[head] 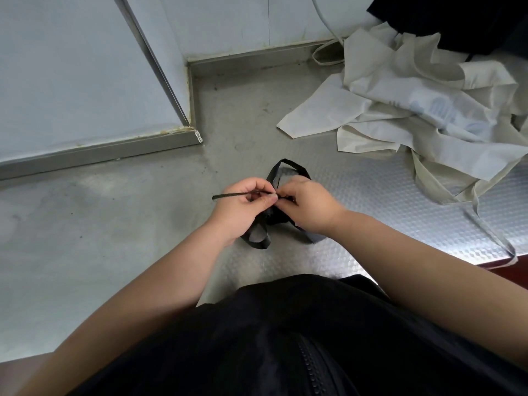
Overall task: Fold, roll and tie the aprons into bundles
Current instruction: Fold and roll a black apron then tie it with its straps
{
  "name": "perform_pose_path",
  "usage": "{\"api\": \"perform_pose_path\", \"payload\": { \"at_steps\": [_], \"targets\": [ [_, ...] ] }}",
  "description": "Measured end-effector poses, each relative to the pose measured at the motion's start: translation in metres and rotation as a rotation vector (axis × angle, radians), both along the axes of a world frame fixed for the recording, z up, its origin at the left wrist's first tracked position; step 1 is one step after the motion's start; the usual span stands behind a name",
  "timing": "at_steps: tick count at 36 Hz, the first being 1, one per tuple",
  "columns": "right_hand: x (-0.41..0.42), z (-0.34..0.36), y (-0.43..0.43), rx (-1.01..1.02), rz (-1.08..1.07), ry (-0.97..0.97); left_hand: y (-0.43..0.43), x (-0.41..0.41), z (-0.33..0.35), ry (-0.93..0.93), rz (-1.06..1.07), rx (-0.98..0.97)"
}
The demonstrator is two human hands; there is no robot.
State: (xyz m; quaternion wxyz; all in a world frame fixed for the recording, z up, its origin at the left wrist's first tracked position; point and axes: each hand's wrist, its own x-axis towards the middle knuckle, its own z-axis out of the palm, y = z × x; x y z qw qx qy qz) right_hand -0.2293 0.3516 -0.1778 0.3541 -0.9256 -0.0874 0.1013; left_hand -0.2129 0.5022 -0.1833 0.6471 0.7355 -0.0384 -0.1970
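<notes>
Steel counter [137,224]; apron bundle [281,216] under left hand [240,212] and right hand [310,207], both pinching strap [233,195].

Black apron bundle [281,218] seen on steel table [128,238], mostly hidden under both hands. Thin black strap [228,195] pinched by left hand [243,208], free end stretched out leftward. Strap near knot pinched by right hand [310,208]; hands held touching over bundle. Strap loops seen beyond and before bundle. Heap of cream aprons [414,110] piled loosely at far right, well apart from bundle. Dark cloth [457,21] seen behind heap.
</notes>
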Motion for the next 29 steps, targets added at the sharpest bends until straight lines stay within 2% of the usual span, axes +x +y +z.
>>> {"api": "perform_pose_path", "payload": {
  "at_steps": [3,5,9,11,14,25,29],
  "targets": [
    [0.003,0.011,0.002,0.023,0.035,0.18,0.004,0.001,-0.001,0.021,0.037,-0.016],
    [0.006,0.017,0.001,-0.001,0.074,0.226,0.005,0.002,-0.003,0.029,0.055,-0.016],
    [0.006,0.009,0.0,-0.103,0.097,0.011,0.002,-0.001,-0.002,0.022,0.057,0.023],
    [0.002,0.002,0.001,-0.101,0.055,-0.131,0.001,0.0,-0.002,0.029,0.055,0.035],
    [0.0,-0.005,0.003,-0.056,-0.01,-0.22,0.001,0.001,-0.002,0.032,0.055,0.037],
    [-0.003,-0.013,0.005,0.064,-0.045,-0.362,0.004,0.001,-0.006,0.055,0.157,0.047],
    [-0.003,-0.011,0.007,0.264,-0.29,-0.17,0.003,-0.003,-0.009,0.05,0.243,0.025]
  ]
}}
